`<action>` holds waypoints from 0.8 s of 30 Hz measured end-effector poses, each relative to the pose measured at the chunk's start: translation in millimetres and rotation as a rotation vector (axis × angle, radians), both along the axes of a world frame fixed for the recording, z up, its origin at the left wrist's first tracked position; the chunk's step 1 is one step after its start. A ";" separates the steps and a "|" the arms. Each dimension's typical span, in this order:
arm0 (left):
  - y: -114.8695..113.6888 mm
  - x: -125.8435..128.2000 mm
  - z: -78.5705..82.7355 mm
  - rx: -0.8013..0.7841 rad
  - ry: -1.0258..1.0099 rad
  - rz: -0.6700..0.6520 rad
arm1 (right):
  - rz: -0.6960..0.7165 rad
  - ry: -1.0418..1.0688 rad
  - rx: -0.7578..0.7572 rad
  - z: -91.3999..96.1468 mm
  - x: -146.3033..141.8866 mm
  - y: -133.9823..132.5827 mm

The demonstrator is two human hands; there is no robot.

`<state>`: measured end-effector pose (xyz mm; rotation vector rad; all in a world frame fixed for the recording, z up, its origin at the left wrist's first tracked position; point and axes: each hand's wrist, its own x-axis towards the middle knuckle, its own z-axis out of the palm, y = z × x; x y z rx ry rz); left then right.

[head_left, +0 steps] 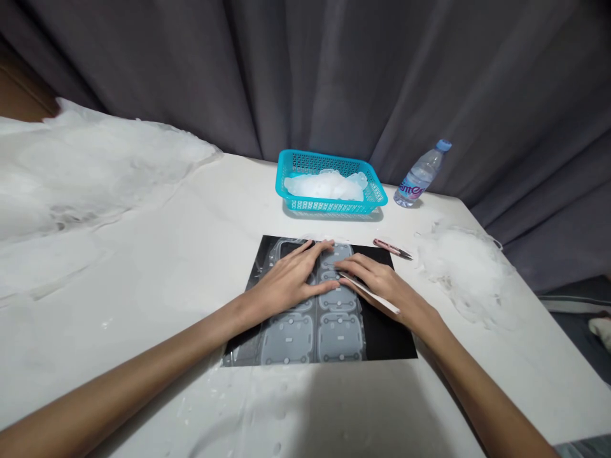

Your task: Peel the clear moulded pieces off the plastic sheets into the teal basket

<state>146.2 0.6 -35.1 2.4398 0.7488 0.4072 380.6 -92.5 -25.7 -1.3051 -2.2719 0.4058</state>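
A clear moulded plastic sheet with rounded compartments lies over a black mat in front of me. Across its upper part my left hand rests with fingers stretched out and thumb spread, pressing on the plastic. Held in my right hand is a thin, flat white stick-like tool, whose tip points toward the middle of the sheet. The fingers of that hand are closed around it, close to my left thumb. What the tip touches is hidden by the fingers.
Behind the mat stands a turquoise basket holding white, filmy material. To its right is a water bottle. Small pink-handled snips lie near a white translucent pile. A large white plastic heap covers the left side.
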 end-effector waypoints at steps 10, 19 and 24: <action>2.7 1.9 -7.1 0.001 0.030 0.049 | -0.187 0.035 0.233 6.0 22.0 56.4; -2.9 -3.0 7.5 0.081 -0.256 0.214 | -0.376 0.292 0.075 59.1 17.6 43.7; 4.4 0.0 24.4 -0.566 -0.225 0.150 | -0.108 0.348 -0.171 69.1 -15.3 -7.6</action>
